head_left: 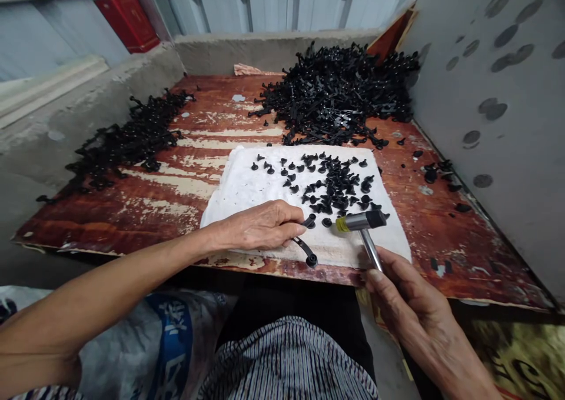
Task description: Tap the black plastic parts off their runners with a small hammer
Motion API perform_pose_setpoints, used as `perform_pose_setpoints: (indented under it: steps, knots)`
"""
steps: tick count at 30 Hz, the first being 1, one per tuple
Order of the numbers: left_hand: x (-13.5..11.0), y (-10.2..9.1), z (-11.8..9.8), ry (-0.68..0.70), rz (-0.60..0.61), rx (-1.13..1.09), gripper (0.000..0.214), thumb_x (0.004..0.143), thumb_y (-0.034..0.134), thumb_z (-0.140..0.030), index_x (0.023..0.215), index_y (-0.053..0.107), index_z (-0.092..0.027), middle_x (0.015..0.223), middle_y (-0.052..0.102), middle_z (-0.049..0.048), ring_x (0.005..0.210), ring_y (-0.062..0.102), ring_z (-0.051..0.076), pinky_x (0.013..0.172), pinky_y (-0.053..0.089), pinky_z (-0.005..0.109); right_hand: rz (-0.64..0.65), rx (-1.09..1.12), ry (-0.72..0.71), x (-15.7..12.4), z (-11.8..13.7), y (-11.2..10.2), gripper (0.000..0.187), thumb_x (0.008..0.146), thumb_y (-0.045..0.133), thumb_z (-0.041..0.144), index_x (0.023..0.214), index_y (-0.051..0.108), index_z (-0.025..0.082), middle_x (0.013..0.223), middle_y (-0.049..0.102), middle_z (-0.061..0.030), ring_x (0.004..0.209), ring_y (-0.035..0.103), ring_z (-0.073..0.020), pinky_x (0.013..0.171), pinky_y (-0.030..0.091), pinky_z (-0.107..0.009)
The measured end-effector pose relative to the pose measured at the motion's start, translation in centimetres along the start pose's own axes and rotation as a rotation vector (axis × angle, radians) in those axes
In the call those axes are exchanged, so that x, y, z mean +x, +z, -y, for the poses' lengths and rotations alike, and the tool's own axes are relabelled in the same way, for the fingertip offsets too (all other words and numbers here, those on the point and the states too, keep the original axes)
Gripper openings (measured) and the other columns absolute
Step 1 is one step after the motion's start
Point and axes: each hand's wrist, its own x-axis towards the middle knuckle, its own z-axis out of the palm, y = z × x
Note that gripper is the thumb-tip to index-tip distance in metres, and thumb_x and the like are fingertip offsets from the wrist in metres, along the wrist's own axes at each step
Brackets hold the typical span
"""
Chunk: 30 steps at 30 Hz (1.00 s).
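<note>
My left hand pinches a thin black strap-like part near the front edge of a white cloth pad. A round knob shows at the part's lower end, which hangs just past the pad. In my right hand is the metal handle of a small mallet, its head level above the pad, with a black face at one end and a yellow one at the other. One black mushroom-shaped plug lies between the left fingertips and the mallet head. Behind it several similar black plugs are scattered and heaped.
A big pile of black parts covers the back right of the worn red-brown table. Another pile runs along the left concrete ledge. Loose plugs lie by the grey right wall. A red box stands back left.
</note>
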Motion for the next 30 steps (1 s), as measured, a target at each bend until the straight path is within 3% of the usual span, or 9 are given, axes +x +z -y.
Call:
perform_pose_setpoints:
  steps: [4, 10, 17, 24, 26, 30]
  knots:
    - [-0.02, 0.03, -0.05, -0.003, 0.009, 0.003, 0.022, 0.090, 0.041, -0.025, 0.070, 0.045, -0.016, 0.056, 0.040, -0.0060, 0.047, 0.032, 0.004, 0.045, 0.021, 0.019, -0.007, 0.007, 0.004, -0.05, -0.09, 0.06, 0.033, 0.088, 0.050, 0.042, 0.110, 0.063, 0.020, 0.103, 0.071, -0.0084, 0.086, 0.068, -0.0186, 0.077, 0.056, -0.030]
    - [-0.04, 0.08, -0.06, -0.002, 0.009, 0.016, 0.023, 0.090, 0.042, -0.027, 0.069, 0.044, -0.016, 0.055, 0.038, -0.0064, 0.047, 0.031, 0.005, 0.045, 0.021, 0.019, 0.062, 0.051, 0.058, 0.09, 0.09, -0.32, 0.035, 0.087, 0.050, 0.043, 0.110, 0.062, 0.019, 0.090, 0.069, -0.0072, 0.083, 0.067, -0.0212, 0.081, 0.055, -0.036]
    - [0.12, 0.03, -0.23, 0.006, 0.010, 0.059, 0.023, 0.090, 0.041, -0.025, 0.069, 0.045, -0.016, 0.055, 0.039, -0.0061, 0.047, 0.031, 0.005, 0.046, 0.022, 0.019, 0.039, 0.054, 0.057, -0.06, -0.17, -0.15, 0.036, 0.088, 0.050, 0.043, 0.112, 0.062, 0.019, 0.101, 0.070, -0.0088, 0.089, 0.067, -0.0211, 0.082, 0.054, -0.035]
    - [0.23, 0.07, -0.20, 0.009, 0.006, 0.075, 0.025, 0.089, 0.041, -0.025, 0.066, 0.043, -0.017, 0.055, 0.038, -0.0057, 0.048, 0.031, 0.005, 0.046, 0.022, 0.020, 0.101, 0.036, 0.070, 0.10, 0.12, -0.54, 0.036, 0.089, 0.050, 0.043, 0.113, 0.063, 0.019, 0.079, 0.066, -0.0062, 0.087, 0.067, -0.0241, 0.073, 0.058, -0.035]
    - [0.23, 0.06, -0.26, 0.000, 0.007, 0.086, 0.025, 0.089, 0.041, -0.025, 0.065, 0.042, -0.017, 0.055, 0.036, -0.0059, 0.048, 0.031, 0.005, 0.046, 0.022, 0.020, 0.095, 0.014, 0.029, -0.07, 0.03, -0.60, 0.035, 0.091, 0.048, 0.040, 0.114, 0.062, 0.019, 0.085, 0.068, -0.0074, 0.090, 0.067, -0.0239, 0.078, 0.057, -0.036]
    - [0.41, -0.09, -0.57, -0.034, 0.016, 0.128, 0.025, 0.087, 0.042, -0.022, 0.062, 0.038, -0.018, 0.053, 0.033, -0.0062, 0.048, 0.030, 0.006, 0.046, 0.021, 0.020, 0.056, -0.097, -0.171, 0.30, 0.34, -0.76, 0.039, 0.094, 0.045, 0.030, 0.131, 0.050, 0.018, 0.120, 0.064, -0.0129, 0.108, 0.063, -0.0228, 0.094, 0.051, -0.039]
